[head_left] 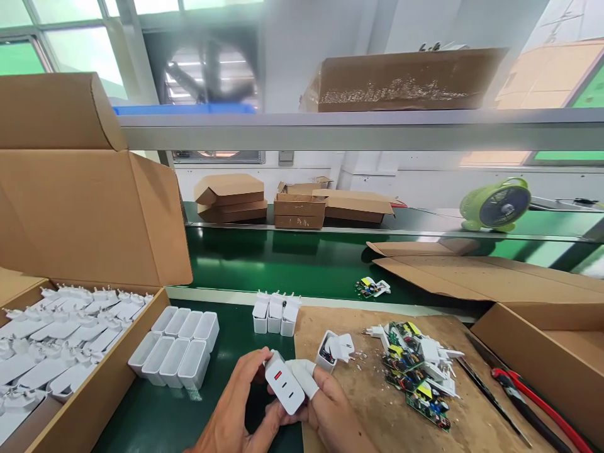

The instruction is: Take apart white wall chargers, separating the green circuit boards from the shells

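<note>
A white USB charger (285,384) is held between my two hands, its port face turned toward me with a red port and dark slots. My left hand (243,402) grips its left side and lower edge. On the right, my right hand (333,406) closes round it, a white cover on one finger. Just beyond the hands stands a white charger housing (325,352) with a loose plug cap (342,346) leaning at its mouth. Behind my left hand are three white housings (274,314) with parts on top. The fingertips under the charger are partly hidden.
Left are white open housings (174,352) beside a carton (113,377) of white plug parts. A pile of circuit boards (415,377), tweezers (491,399) and red-black pliers (533,402) lie right on brown board (372,409). A green fan (495,204) stands behind.
</note>
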`<state>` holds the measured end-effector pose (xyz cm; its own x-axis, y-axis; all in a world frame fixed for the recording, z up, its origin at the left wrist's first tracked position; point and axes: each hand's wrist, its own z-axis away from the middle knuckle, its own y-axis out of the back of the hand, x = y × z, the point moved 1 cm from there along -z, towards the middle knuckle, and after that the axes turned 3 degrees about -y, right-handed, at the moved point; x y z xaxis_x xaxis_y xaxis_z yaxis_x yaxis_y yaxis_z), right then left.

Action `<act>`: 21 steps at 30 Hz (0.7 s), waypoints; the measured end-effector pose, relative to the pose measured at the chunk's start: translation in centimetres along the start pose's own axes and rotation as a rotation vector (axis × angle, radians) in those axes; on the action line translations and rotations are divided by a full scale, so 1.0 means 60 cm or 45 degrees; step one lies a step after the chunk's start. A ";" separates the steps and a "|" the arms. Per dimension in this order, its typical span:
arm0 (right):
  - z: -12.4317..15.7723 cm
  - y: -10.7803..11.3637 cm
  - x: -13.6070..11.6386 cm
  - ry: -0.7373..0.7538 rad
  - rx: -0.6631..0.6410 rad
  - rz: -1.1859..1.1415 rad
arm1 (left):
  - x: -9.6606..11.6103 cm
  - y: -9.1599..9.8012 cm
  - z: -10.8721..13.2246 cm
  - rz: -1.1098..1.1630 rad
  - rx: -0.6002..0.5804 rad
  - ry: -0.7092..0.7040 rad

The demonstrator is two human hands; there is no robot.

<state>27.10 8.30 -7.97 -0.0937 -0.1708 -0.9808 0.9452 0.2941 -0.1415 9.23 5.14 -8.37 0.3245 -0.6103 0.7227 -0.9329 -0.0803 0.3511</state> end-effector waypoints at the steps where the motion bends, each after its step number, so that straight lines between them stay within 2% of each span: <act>1: 0.000 0.001 -0.001 0.027 0.020 0.041 | -0.004 0.001 0.001 0.003 -0.022 0.008; 3: 0.002 0.006 -0.004 0.115 0.092 0.159 | -0.012 0.004 0.004 -0.011 -0.065 0.026; 5: 0.007 0.012 -0.003 0.279 0.189 0.427 | -0.020 0.005 0.006 -0.058 -0.089 0.039; 8: 0.013 0.020 0.012 0.474 0.240 0.753 | -0.028 0.003 0.005 -0.132 -0.098 0.027; 12: 0.015 0.024 0.024 0.572 0.309 0.702 | -0.030 -0.004 0.002 -0.182 -0.063 -0.055; 14: 0.018 0.021 0.012 0.660 0.233 0.790 | -0.031 -0.007 0.003 -0.244 -0.025 -0.130; 17: 0.026 0.015 -0.020 0.910 0.095 1.035 | -0.034 -0.011 0.006 -0.369 0.024 -0.245; 21: 0.031 0.030 -0.057 1.228 0.186 1.166 | -0.036 -0.017 0.008 -0.517 -0.008 -0.238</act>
<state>29.75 7.66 -4.61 0.4629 0.7784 -0.4241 0.8046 -0.1681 0.5696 9.42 6.15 -10.62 0.6298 -0.6623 0.4059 -0.7347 -0.3381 0.5881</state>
